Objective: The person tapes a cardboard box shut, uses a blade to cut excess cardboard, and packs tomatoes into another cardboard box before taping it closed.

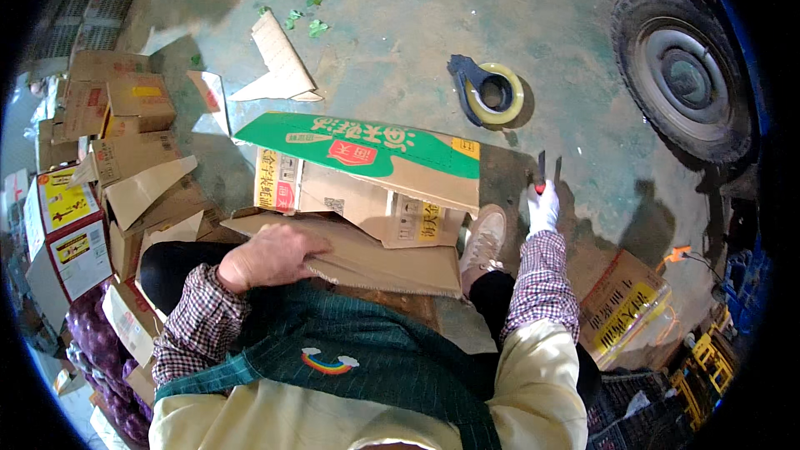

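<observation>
Before me lies a cardboard carton [369, 156] with a green printed flap, its flaps spread. My left hand [275, 256], bare, rests on the plain near flap [387, 256] with its fingers over the flap's edge. Held out to the right, away from the carton, my right hand [542, 209] wears a white glove and grips a knife [542, 169] with a dark blade and a bit of red at the handle. Beyond the carton, a tape dispenser [472, 84] with a roll of clear tape lies on the floor.
Cardboard cartons [140, 100] pile up at the left, beside a filled purple mesh sack [103, 356]. Cardboard scraps [275, 62] lie on the floor ahead. A vehicle wheel [684, 75] stands at the right, above a flattened carton [625, 306] with an orange cord. My shoe [484, 237] touches the carton's right side.
</observation>
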{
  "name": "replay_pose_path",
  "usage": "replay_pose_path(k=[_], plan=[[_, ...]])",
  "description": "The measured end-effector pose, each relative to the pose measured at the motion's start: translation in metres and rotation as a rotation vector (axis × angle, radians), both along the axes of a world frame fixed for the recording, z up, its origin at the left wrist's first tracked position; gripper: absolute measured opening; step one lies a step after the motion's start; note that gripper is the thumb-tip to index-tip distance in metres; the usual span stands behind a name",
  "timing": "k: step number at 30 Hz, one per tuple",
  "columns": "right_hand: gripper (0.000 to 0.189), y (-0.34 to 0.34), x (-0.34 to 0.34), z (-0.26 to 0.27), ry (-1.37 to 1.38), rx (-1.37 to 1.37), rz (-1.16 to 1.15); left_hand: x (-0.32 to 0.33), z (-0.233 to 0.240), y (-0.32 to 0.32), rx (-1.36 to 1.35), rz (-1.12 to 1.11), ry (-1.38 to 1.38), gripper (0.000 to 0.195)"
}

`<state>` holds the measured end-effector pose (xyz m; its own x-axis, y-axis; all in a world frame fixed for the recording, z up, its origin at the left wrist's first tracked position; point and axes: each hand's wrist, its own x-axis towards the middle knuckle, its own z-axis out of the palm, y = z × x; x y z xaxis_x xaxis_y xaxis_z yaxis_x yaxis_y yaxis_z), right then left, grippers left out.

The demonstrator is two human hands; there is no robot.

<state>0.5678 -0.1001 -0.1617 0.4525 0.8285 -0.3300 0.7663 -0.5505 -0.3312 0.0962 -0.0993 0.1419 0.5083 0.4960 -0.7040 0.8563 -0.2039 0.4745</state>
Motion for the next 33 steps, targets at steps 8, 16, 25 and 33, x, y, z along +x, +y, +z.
replay_pose_path(k=[8,16,25,33], plan=[[0.022,0.099,-0.089,0.156,0.499,0.394,0.004,-0.006,-0.004,-0.044,0.217,0.040,-0.123,0.044],[0.019,0.021,-0.315,0.196,0.662,-0.441,1.396,-0.012,-0.013,-0.053,0.357,-0.021,-0.201,0.047],[0.032,-0.020,-0.312,0.105,1.490,-0.843,0.965,-0.009,-0.053,-0.011,0.359,0.223,-0.446,0.038],[0.034,0.070,-0.279,0.225,1.225,-0.939,0.355,-0.015,-0.058,0.016,0.296,0.356,-0.428,0.044]])
